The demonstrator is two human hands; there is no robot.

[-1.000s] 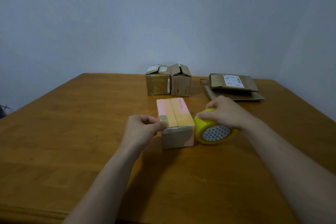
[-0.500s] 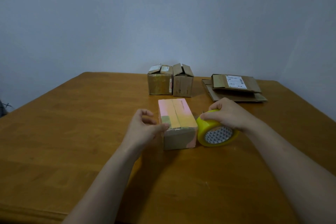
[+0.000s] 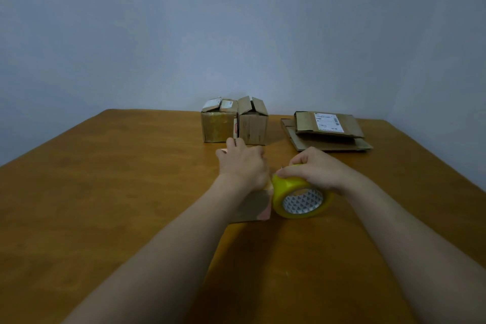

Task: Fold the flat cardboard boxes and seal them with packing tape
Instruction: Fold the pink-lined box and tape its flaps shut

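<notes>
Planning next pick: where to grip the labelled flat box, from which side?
Likely its near long edge, pinched from the front. The labelled flat box lies flat atop the stack; shadow under that edge suggests finger room. The right hand is nearer but holds the tape roll.

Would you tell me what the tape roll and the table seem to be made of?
Tape roll: glossy yellow-tinted plastic film, judging by its sheen, on what looks like a printed card core. Table: wood or wood veneer, with a smooth orange-brown finish and faint grain.
</notes>
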